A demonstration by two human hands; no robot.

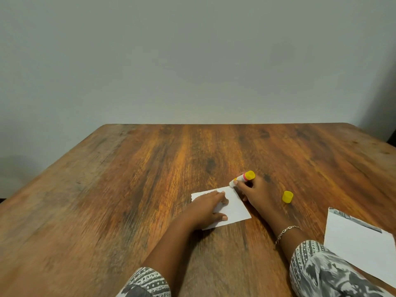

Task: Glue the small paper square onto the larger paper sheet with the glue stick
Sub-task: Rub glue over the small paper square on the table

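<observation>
Atop the paper square (235,209), the left grip (206,207) lies flat, open. At its one o'clock corner, the right grip (256,194) clasps the glue stick (244,177).

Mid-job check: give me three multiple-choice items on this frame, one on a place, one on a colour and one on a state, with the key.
1. Where does the cap lie?
A. on the table, to the right of the right hand
B. at the table's far left corner
C. on a sleeve

2. What colour is the cap?
A. red
B. yellow
C. blue

3. What is the left hand doing?
A. hanging idle off the table
B. holding the cap
C. pressing on the small square

Key:
1. A, the cap sits on bare wood beside the right hand.
2. B, it is plainly yellow.
3. C, its fingers lie flat on the square, while the right hand grips the glue stick at the square's far corner.
</observation>
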